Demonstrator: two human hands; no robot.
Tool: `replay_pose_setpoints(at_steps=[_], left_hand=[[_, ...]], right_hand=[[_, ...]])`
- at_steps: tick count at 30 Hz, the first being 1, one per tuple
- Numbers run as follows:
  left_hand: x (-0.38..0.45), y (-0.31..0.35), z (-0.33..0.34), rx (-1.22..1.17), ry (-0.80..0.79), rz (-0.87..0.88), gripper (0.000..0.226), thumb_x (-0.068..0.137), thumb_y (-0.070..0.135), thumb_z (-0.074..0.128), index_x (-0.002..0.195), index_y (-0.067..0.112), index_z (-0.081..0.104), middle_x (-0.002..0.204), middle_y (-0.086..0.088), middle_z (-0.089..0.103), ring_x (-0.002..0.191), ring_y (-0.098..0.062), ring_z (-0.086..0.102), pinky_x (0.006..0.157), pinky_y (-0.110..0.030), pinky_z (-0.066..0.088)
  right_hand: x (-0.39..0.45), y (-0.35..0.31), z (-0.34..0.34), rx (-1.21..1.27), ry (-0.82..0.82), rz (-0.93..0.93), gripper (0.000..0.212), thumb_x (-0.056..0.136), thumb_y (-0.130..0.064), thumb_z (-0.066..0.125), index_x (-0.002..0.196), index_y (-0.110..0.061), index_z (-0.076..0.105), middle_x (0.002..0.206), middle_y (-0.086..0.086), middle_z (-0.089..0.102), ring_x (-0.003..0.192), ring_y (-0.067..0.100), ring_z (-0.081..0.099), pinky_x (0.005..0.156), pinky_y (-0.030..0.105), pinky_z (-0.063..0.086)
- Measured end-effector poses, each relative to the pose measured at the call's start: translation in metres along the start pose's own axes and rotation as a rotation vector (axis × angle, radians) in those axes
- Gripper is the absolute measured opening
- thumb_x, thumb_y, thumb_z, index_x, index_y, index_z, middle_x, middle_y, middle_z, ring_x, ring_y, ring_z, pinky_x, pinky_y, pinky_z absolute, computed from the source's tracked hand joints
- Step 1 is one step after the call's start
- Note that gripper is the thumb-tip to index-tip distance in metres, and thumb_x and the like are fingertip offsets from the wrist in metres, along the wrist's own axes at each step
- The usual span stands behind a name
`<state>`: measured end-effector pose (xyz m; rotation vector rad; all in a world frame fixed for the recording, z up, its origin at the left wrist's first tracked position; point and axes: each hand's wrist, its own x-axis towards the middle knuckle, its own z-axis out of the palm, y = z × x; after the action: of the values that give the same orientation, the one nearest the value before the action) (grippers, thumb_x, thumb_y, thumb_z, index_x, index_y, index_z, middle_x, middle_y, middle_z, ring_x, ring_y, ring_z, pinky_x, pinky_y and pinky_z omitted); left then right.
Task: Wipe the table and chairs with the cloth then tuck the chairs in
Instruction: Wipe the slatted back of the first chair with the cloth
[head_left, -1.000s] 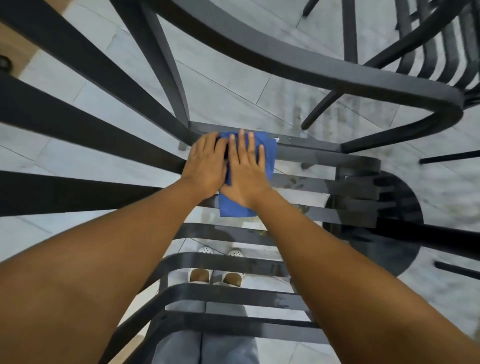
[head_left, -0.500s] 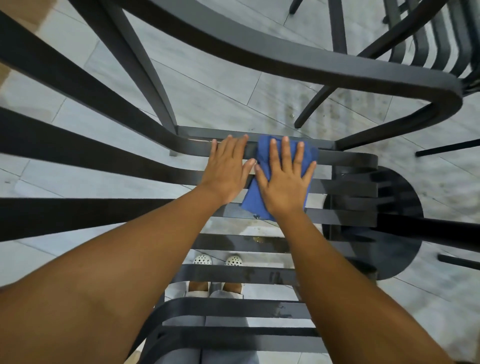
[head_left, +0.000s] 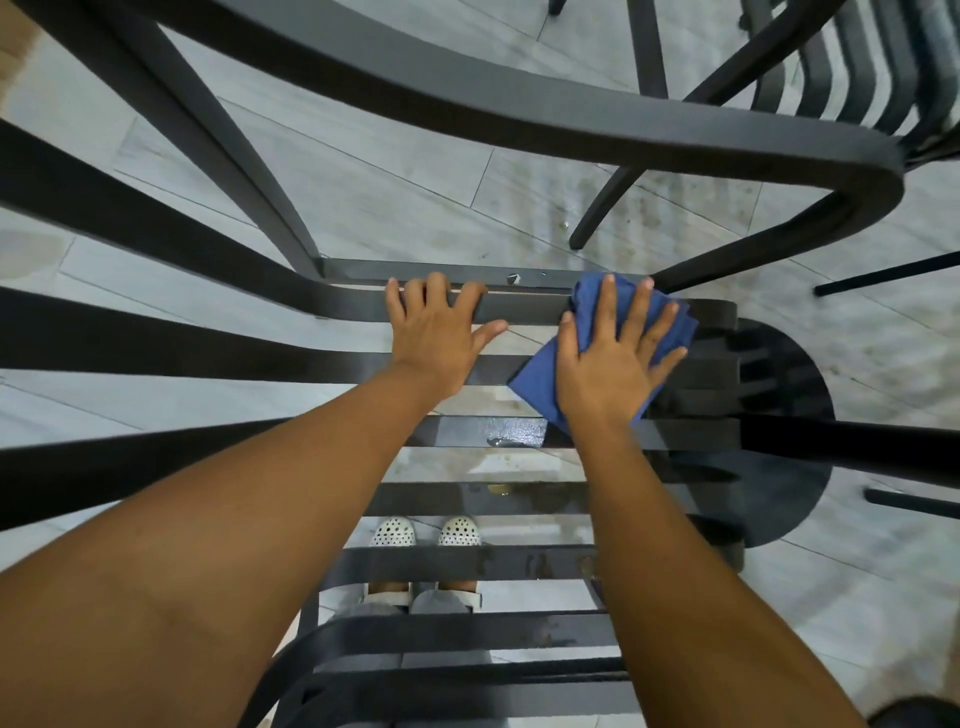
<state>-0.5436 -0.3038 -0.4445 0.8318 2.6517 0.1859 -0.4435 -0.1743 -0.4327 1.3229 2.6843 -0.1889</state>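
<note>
I look straight down through a black slatted chair seat. My right hand lies flat with spread fingers on a blue cloth, pressing it on the far slats at the seat's right side. My left hand rests beside it on the far slat, its fingertips bent over the slat's front edge. A wet streak shines on the slat just below the cloth. The chair's curved back rail arcs across the top.
A second black chair stands at the top right. A dark round table base lies on the grey tiled floor under the seat's right side. My white perforated shoes show between the slats.
My right hand slid the blue cloth rightwards along the far slats, from the seat's middle to its right end. My left hand stayed on the far slat as the two hands drew apart.
</note>
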Motion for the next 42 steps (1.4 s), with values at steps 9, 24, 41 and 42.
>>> replay_pose_setpoints(at_steps=[9,24,41,42], left_hand=[[-0.001,0.002,0.009,-0.1,0.094,0.026,0.065,0.082,0.062,0.033,0.106,0.01,0.063,0.094,-0.021,0.054,0.094,-0.04,0.052,0.106,-0.06,0.021],[0.008,0.051,0.008,-0.126,0.029,0.123,0.047,0.098,0.042,0.035,0.143,0.029,0.03,0.124,-0.007,0.038,0.122,-0.026,0.032,0.113,-0.044,-0.006],[-0.038,-0.005,0.014,-0.196,0.145,0.265,0.056,0.086,0.05,0.043,0.128,0.013,0.05,0.12,-0.018,0.047,0.114,-0.031,0.037,0.099,-0.046,0.027],[-0.046,-0.015,0.015,-0.179,0.131,0.266,0.055,0.087,0.052,0.043,0.126,0.013,0.051,0.118,-0.017,0.048,0.112,-0.03,0.037,0.097,-0.043,0.026]], right_hand=[[-0.007,-0.005,0.008,-0.022,-0.028,-0.216,0.062,0.094,-0.058,0.023,0.15,-0.036,0.008,0.159,0.002,0.003,0.145,0.033,-0.006,0.112,0.057,-0.003],[0.017,0.041,-0.009,-0.083,-0.036,-0.103,0.061,0.096,-0.055,0.027,0.149,-0.037,0.002,0.159,0.0,-0.005,0.145,0.03,-0.01,0.113,0.054,-0.005],[-0.035,0.048,-0.032,0.452,0.071,-0.126,0.045,0.088,-0.003,0.041,0.13,-0.008,0.056,0.142,0.016,0.045,0.13,0.04,0.04,0.108,0.051,0.035],[-0.036,0.048,-0.039,0.45,0.059,-0.129,0.045,0.089,-0.006,0.041,0.132,-0.01,0.053,0.144,0.014,0.043,0.129,0.039,0.039,0.109,0.05,0.034]])
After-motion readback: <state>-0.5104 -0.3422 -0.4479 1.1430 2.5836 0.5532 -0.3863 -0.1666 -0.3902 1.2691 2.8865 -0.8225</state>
